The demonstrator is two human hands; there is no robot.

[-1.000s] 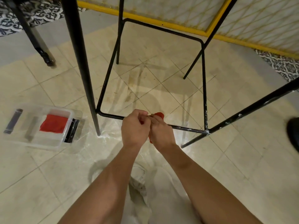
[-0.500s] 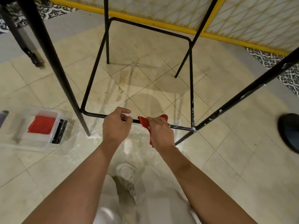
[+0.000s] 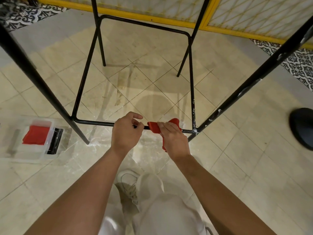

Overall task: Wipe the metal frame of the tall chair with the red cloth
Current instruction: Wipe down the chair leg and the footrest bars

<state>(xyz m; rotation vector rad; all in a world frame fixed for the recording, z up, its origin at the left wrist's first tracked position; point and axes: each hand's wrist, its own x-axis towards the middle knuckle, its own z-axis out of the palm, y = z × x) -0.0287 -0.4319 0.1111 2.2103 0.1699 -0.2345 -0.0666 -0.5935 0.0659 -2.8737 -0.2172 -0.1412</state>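
The tall chair's black metal frame (image 3: 91, 122) fills the view, with a square footrest ring low between its four legs. The red cloth (image 3: 155, 128) is wrapped over the near footrest bar, right of its middle. My right hand (image 3: 174, 139) grips the cloth around that bar, and a strip of cloth hangs below the hand. My left hand (image 3: 126, 131) holds the same bar just left of the cloth, fingers curled round it. White paint specks mark the bar's right corner and the near right leg.
A clear plastic box (image 3: 49, 131) with a second red cloth (image 3: 36, 137) lies on the tiled floor at the left. A dark round base (image 3: 302, 128) stands at the right. A yellow-framed screen (image 3: 169, 19) runs behind the chair. My shoe (image 3: 128, 185) is below.
My hands have come apart along the near bar. The right hand slid the cloth to the right, toward the corner, and the left hand now grips bare bar.
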